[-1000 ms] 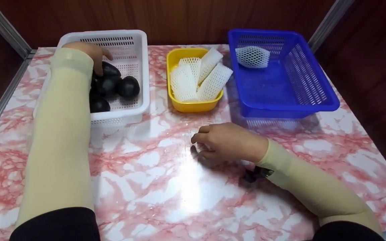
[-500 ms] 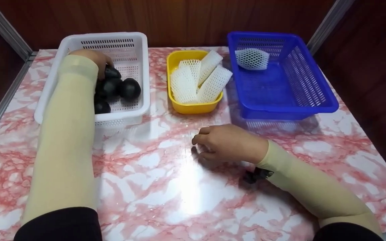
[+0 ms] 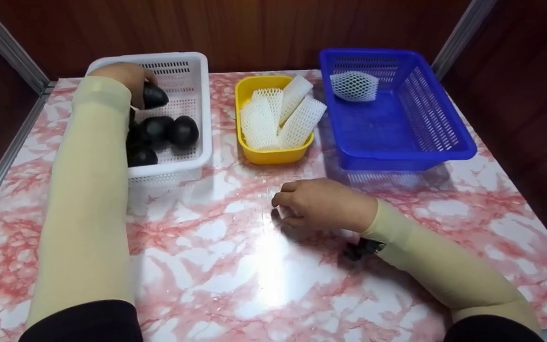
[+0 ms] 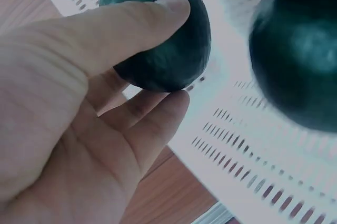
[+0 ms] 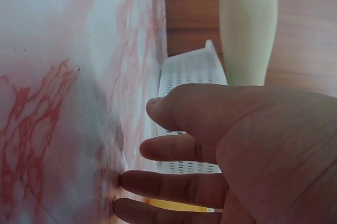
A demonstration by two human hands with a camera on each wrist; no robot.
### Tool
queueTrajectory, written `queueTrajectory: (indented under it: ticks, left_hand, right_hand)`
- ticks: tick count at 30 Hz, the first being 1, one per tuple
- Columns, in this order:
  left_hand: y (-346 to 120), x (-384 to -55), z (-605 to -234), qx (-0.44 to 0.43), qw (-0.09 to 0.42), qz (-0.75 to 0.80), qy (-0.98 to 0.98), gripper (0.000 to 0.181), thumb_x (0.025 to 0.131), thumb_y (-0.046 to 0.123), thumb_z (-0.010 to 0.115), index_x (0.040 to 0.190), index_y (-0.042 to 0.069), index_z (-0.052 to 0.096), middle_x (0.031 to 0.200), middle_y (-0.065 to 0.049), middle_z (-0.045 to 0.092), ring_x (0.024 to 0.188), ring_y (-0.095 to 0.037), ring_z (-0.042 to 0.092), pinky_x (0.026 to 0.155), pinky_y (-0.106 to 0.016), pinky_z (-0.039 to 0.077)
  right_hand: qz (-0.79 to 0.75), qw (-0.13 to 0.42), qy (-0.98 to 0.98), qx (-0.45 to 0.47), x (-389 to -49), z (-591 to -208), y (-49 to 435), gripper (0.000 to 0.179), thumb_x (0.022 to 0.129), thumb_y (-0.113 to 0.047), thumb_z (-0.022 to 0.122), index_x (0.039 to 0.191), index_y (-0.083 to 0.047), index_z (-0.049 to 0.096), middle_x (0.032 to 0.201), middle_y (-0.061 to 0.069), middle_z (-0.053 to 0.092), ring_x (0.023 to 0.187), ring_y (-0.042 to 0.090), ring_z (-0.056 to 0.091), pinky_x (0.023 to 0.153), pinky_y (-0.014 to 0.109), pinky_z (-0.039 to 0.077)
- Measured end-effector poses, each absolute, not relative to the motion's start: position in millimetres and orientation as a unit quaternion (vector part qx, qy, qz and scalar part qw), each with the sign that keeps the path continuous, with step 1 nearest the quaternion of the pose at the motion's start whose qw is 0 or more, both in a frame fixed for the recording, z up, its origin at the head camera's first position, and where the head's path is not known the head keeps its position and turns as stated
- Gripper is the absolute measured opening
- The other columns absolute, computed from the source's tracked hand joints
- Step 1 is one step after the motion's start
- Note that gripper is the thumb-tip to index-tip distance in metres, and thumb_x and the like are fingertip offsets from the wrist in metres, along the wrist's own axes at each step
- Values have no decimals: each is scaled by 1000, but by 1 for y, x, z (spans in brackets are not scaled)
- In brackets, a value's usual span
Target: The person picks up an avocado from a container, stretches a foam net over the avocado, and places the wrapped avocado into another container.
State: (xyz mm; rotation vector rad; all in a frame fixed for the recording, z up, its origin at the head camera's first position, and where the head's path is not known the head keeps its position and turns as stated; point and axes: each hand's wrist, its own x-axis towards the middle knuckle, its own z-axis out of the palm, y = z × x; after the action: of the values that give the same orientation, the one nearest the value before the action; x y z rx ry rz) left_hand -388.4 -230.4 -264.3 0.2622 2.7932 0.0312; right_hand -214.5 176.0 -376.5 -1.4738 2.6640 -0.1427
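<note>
At the upper left my left hand (image 3: pixel 124 80) is inside the white basket (image 3: pixel 206 99) and grips a dark avocado (image 3: pixel 155 96). In the left wrist view the thumb lies across this avocado (image 4: pixel 176 63) and the fingers are under it. Several more avocados (image 3: pixel 182 132) lie together in the basket, partly hidden by my left forearm. My right hand (image 3: pixel 325 204) rests on the marbled table with loosely curled fingers and holds nothing; the right wrist view shows its fingers (image 5: pixel 174 184) apart, fingertips at the tabletop.
Between the baskets stands a yellow container (image 3: pixel 276 156) with several white foam net sleeves (image 3: pixel 302 122). To its right is a blue basket (image 3: pixel 409 154) with one netted dark item (image 3: pixel 355 87) in its back left corner. A wooden panel (image 3: pixel 254 33) closes off the back.
My left hand has closed round an avocado and raised it away from the others toward the back of the white basket. The right hand has stayed in place.
</note>
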Motion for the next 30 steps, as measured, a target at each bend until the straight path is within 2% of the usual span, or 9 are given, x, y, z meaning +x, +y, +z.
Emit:
queueTrajectory:
  ticks: [5, 12, 21, 30]
  left_hand:
    - [-230, -376, -253, 89, 128, 23, 988, 68, 91, 2, 76, 156, 6, 55, 149, -34, 55, 123, -48, 52, 108, -68, 48]
    - [-225, -364, -244, 101, 91, 72, 988, 70, 95, 0, 76, 161, 8, 52, 155, -33, 54, 129, -51, 51, 116, -73, 46]
    - [-201, -348, -233, 159, 26, 72, 984, 66, 96, 9, 79, 158, 8, 56, 147, -31, 60, 125, -49, 55, 117, -72, 47]
    - [-142, -290, -230, 264, -3, 75, 962, 69, 97, 24, 83, 159, 20, 55, 149, -22, 59, 128, -44, 60, 116, -68, 47]
  right_hand:
    - [-46, 43, 868, -492, -216, -377, 176, 26, 102, -28, 73, 124, -16, 75, 111, 4, 76, 88, 21, 72, 78, 44, 64]
    - [-46, 42, 867, -495, -216, -377, 177, 27, 101, -27, 74, 124, -15, 75, 112, 5, 76, 89, 21, 72, 78, 43, 64]
    - [-46, 44, 867, -495, -217, -375, 181, 29, 100, -29, 75, 125, -15, 75, 114, 6, 76, 93, 22, 73, 81, 43, 64]
    - [-42, 45, 869, -490, -216, -373, 185, 28, 100, -28, 75, 124, -15, 75, 116, 6, 75, 95, 23, 73, 83, 43, 63]
